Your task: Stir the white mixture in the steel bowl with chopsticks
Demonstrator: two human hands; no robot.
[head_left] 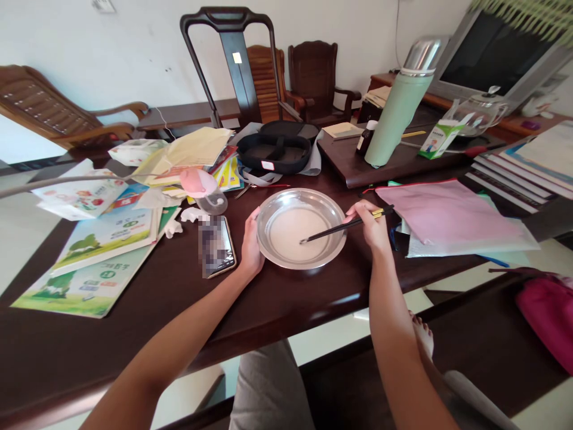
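A shiny metal basin [264, 242] with a pale, whitish content [290, 226] sits on the dark table in front of me. My left hand [253, 245] grips the basin's left side, thumb by the rim and the other fingers hidden beneath or behind it. My right hand [367, 221] is closed around a pair of black chopsticks [331, 230] with gold ends. Their tips reach down into the basin, at the pale content. The right fingers are close to the basin's right rim; whether they touch it I cannot tell.
A phone [218, 245] lies left of the basin, near crumpled tissues [173, 227] and booklets [107, 230]. Behind are a pink-topped container [201, 185] and an open black case [274, 152]. At right stand a green thermos [398, 113], a pink pouch [447, 209] and stacked books [514, 173].
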